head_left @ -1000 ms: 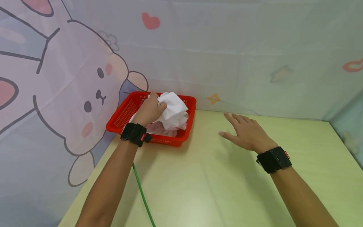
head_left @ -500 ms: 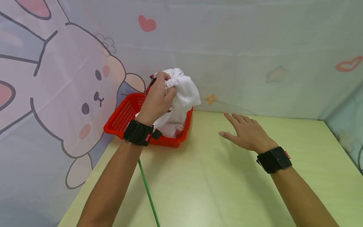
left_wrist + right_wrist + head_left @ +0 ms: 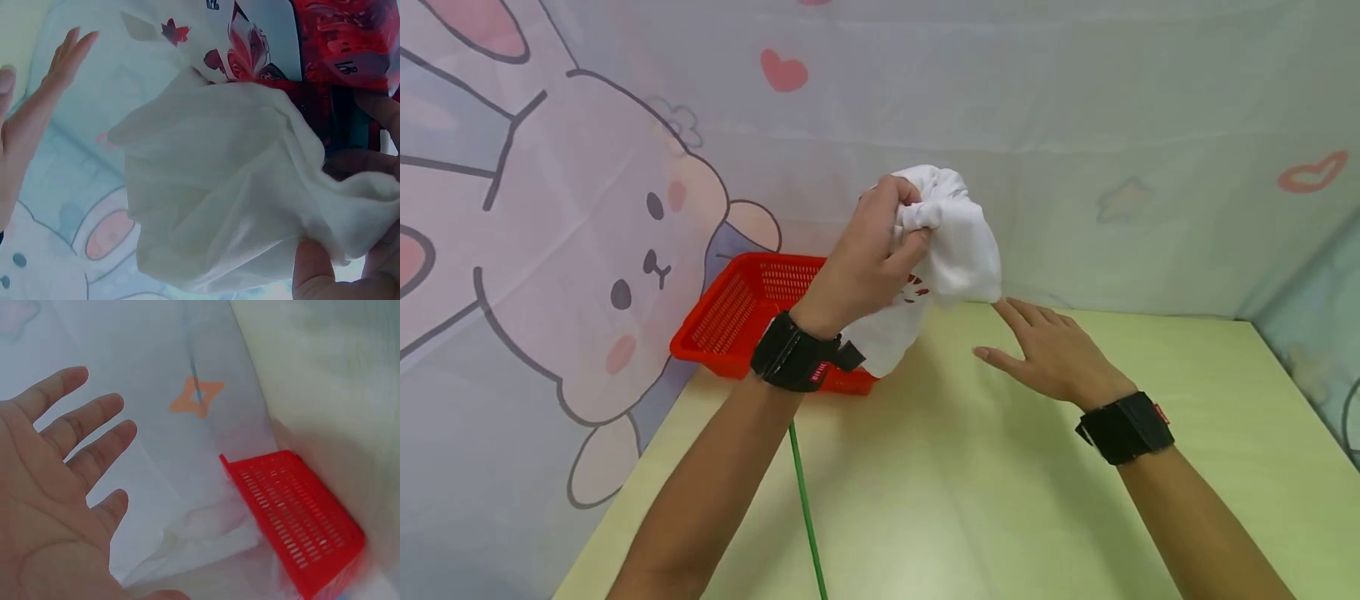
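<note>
My left hand (image 3: 880, 250) grips a bunched white garment (image 3: 951, 242) with red print and holds it in the air, to the right of the red basket (image 3: 741, 308). The left wrist view shows the white cloth (image 3: 231, 187) up close, its red printed part at the top right, my fingers (image 3: 312, 269) curled round it. My right hand (image 3: 1045, 350) hovers flat and open over the green table (image 3: 970, 500), its fingertips just under the hanging cloth. In the right wrist view the open palm (image 3: 56, 494) fills the left and the basket (image 3: 300, 519) lies at the lower right.
The red basket stands in the far left corner of the table against a cartoon rabbit curtain (image 3: 587, 208). A green cable (image 3: 805, 517) runs along the table under my left forearm. Curtain walls close in the back and the right side.
My left hand has lifted the white garment out of the basket and carried it up and to the right, towards my right hand. The right hand has stayed almost still.
</note>
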A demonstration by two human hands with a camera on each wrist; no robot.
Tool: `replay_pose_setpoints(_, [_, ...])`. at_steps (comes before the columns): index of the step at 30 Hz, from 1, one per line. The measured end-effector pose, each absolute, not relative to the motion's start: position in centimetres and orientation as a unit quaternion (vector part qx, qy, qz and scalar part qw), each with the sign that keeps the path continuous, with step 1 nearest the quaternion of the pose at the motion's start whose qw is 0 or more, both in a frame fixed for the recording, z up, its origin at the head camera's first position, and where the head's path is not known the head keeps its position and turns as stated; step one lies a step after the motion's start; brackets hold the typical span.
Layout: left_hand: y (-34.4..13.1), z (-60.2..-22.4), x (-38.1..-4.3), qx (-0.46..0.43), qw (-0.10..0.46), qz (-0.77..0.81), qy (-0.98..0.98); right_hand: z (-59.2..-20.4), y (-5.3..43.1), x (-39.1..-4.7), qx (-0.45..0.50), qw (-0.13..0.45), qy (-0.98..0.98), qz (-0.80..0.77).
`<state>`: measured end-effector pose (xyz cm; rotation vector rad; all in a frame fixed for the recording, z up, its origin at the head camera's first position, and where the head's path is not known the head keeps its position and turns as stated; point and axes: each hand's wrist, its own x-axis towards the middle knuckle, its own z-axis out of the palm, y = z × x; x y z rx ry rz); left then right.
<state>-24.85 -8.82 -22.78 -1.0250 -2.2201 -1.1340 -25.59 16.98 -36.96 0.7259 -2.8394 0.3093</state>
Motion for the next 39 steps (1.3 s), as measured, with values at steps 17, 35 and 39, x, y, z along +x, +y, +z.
replay_pose_setpoints(17, [-4.4, -18.7, -18.8, -0.5, 0.157, -0.47, -0.71, -31.5, 16.0, -23.0, 0.372, 0.2, -0.856, 0.297])
replay_pose_setpoints(35, [-1.9, -21.3, -19.8, -0.522, 0.067, -0.485, -0.699, -30.9, 19.8, -18.7, 0.289, 0.174, -0.867, 0.366])
replay_pose_setpoints(39, [-1.7, -23.9, -21.8, -0.442, -0.012, -0.448, -0.777, -31.0, 21.2, -18.4, 0.258, 0.302, -0.872, 0.286])
